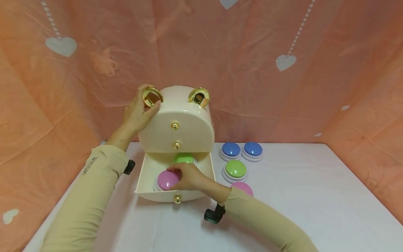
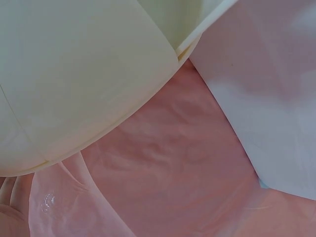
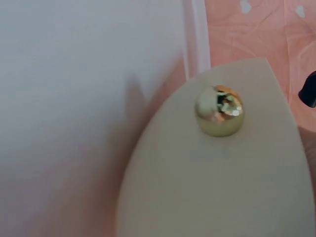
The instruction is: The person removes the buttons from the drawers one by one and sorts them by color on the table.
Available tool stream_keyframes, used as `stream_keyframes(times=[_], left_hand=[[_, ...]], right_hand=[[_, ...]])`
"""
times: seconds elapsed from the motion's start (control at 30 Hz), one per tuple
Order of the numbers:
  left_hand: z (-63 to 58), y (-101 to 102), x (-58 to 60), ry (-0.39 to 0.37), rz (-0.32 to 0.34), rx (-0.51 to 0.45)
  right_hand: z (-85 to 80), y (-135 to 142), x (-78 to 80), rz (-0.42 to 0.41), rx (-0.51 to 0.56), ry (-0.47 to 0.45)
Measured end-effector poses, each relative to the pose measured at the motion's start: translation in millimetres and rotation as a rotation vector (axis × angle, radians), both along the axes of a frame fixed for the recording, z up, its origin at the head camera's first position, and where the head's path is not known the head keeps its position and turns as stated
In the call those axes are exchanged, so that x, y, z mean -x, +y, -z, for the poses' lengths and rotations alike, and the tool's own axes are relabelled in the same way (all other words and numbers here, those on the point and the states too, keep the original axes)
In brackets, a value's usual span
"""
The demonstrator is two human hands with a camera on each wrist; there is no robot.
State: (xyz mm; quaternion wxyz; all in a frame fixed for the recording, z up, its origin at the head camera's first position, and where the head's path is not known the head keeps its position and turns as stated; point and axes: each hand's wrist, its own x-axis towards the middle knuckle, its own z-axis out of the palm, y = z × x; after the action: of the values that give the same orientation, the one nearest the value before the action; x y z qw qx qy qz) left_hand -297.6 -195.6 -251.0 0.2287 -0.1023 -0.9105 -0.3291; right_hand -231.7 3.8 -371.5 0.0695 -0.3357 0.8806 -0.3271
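A cream storage box (image 1: 192,134) with two gold ears stands on the table, its bottom drawer (image 1: 149,169) pulled out. My left hand (image 1: 136,113) holds the left gold ear (image 1: 152,98), thumb in front and fingers behind. Inside the drawer, my right hand (image 1: 190,178) grips a pink-topped push button (image 1: 167,180) near the front left. Behind it in the drawer sits a green-topped button (image 1: 184,158), partly covered by the box and hand. The right wrist view shows the drawer front (image 3: 212,182) with its gold knob (image 3: 219,111); the box's side (image 2: 74,74) fills the left wrist view's upper left.
Right of the box on the white table (image 1: 299,192) are two blue-topped buttons (image 1: 231,149), a green-topped one (image 1: 235,169) and a pink-topped one (image 1: 242,188), partly hidden by the right forearm. Orange-pink cloth (image 1: 252,87) with hearts surrounds the table's back and sides.
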Motion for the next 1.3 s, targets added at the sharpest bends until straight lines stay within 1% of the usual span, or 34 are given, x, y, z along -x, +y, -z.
stream_keyframes(times=[0.17, 0.3, 0.37, 0.43, 0.57, 0.8, 1.03, 1.3], left_hand=[[-1.7, 1, -1.0, -0.006, -0.003, 0.004], [-3.3, 1, -1.6, -0.006, -0.007, 0.007], [-3.8, 2, -1.4, -0.004, -0.011, 0.007], [-3.9, 2, -1.2, 0.000, -0.013, 0.006], [-4.3, 1, -1.0, 0.003, -0.012, 0.001], [-3.0, 1, -1.4, 0.000, -0.008, -0.008], [-2.4, 0, -2.9, -0.001, -0.009, -0.013], [-2.4, 1, -4.6, -0.017, -0.002, -0.010]], right_hand=[[3.2, 2, -2.0, 0.028, 0.028, 0.002], [3.7, 3, -3.0, 0.079, 0.102, -0.011], [3.4, 4, -3.3, 0.105, 0.155, -0.032], [3.0, 4, -3.7, 0.117, 0.200, -0.047], [2.0, 5, -4.1, 0.105, 0.280, -0.060], [1.7, 6, -5.8, 0.075, 0.344, -0.023], [2.9, 7, -7.0, 0.079, 0.407, 0.026], [-0.9, 13, -10.4, 0.100, 0.463, 0.021]])
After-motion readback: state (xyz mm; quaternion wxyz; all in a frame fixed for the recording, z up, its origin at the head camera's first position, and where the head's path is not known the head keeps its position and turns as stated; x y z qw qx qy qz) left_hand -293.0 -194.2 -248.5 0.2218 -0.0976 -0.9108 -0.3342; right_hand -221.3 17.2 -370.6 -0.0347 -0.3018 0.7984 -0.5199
